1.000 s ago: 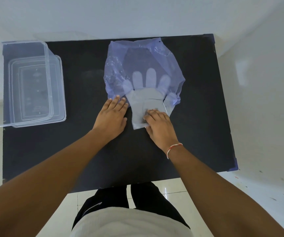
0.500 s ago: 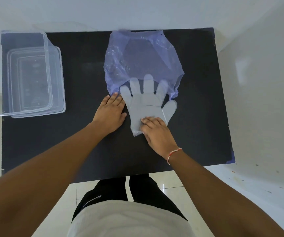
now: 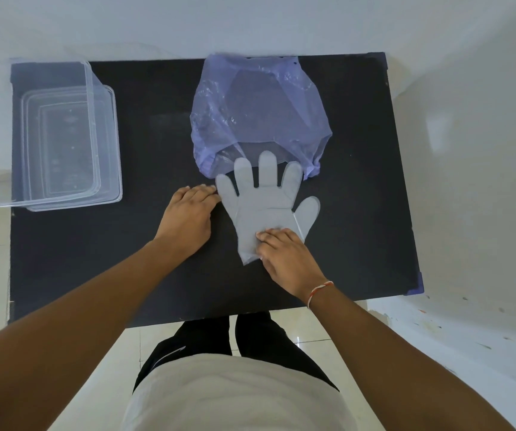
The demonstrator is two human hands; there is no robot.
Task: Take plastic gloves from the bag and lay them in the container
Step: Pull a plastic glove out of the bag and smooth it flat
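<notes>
Plastic glove (image 3: 266, 209) now dragged almost clear of the bag (image 3: 259, 116), only its fingertips at the bag mouth; right hand (image 3: 287, 259) fingers flat, pressing the cuff, left hand (image 3: 188, 219) flat, released, beside the glove; container (image 3: 64, 135) well left of the fingers, next: lift and carry over

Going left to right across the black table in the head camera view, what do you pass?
Clear container → left hand, flat on the table → plastic glove, with the right hand pressing its cuff. The purple bag lies farther back, above the glove, so it has no clear place in this order.
</notes>
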